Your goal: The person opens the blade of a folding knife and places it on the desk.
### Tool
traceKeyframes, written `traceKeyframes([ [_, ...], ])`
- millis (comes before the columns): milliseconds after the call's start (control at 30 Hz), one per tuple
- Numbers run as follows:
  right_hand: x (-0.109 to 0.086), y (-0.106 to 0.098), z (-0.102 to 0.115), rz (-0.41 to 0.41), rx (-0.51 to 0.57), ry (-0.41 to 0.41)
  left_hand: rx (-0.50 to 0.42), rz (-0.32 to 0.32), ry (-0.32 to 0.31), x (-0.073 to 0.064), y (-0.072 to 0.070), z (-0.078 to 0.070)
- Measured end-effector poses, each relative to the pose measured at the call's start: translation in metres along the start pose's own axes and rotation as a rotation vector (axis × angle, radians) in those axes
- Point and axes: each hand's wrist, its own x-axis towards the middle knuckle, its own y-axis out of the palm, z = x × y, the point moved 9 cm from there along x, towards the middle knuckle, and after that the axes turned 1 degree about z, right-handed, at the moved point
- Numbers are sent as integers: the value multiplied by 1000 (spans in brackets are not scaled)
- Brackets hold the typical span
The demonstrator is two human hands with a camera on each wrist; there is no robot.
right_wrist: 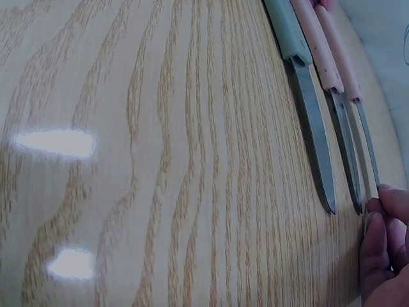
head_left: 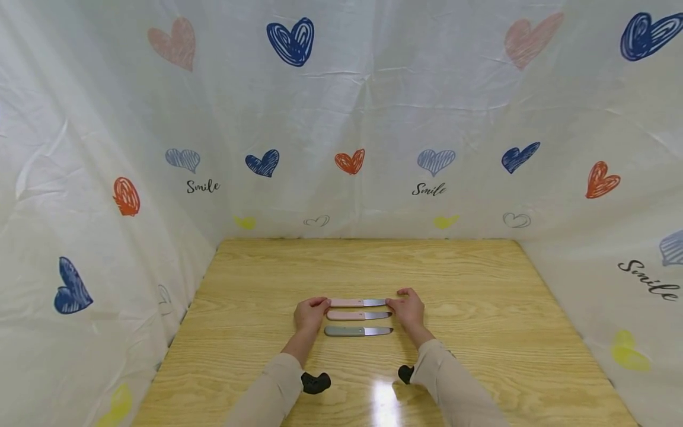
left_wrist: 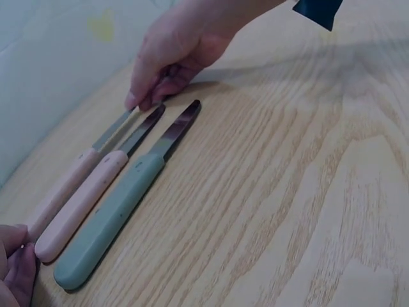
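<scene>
Three small knives lie side by side, handles to the left and blades to the right in the head view. The farthest, a pink-handled knife (head_left: 347, 302), is pinched at both ends. My left hand (head_left: 310, 314) grips its handle end, and my right hand (head_left: 408, 309) pinches its blade tip between thumb and fingers. Just nearer me lies a second pink-handled knife (head_left: 347, 316) on the wooden table (head_left: 480, 332). Nearest is a green-handled knife (left_wrist: 115, 217), also flat on the wood. In the right wrist view, the right fingertips (right_wrist: 377, 224) cover the far blade's tip.
White cloth (head_left: 384, 118) printed with hearts and "Smile" hangs behind the table and along both sides. Black wrist pieces show below the left sleeve (head_left: 272, 385) and the right sleeve (head_left: 448, 379). Light glares off the table's front (head_left: 385, 403).
</scene>
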Motion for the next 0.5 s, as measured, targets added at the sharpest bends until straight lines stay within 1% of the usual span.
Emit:
traceKeyframes([
  [133,0,3,1,9,-78,-22,24,-29,-3,-2,-4,0],
  [200,1,4,1,17,-90,-27,35,-36,-1,-2,-5,0],
  [333,1,5,3,29,-97,-38,51,-35,9,-2,-7,-1],
  [500,2,4,0,32,-83,-26,40,-20,19,-2,-9,-1],
])
